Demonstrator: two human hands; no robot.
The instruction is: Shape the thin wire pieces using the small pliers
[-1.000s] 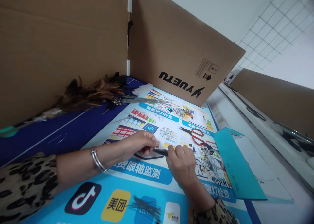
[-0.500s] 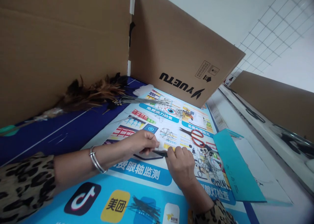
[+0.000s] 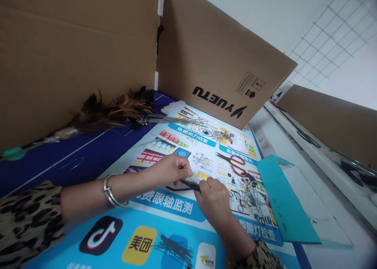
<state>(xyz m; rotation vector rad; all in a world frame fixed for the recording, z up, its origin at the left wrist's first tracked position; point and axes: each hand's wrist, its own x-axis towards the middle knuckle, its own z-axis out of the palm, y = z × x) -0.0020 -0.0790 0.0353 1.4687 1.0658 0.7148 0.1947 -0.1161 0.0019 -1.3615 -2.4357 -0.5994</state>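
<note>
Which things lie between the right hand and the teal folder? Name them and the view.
In the head view, a tangle of small loops and a larger pale coil lie between the right hand and the teal folder.

A hand could pass between the forearms (image 3: 88,202), over the near printed sheet (image 3: 165,230) and low dark bundle (image 3: 176,249); cardboard walls (image 3: 224,49) bar far and left, scissors (image 3: 238,165) the right

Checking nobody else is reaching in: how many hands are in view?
2: the left hand, pinched closed near the tip of a dark tool; the right hand, gripping that tool, both over the poster.
</note>
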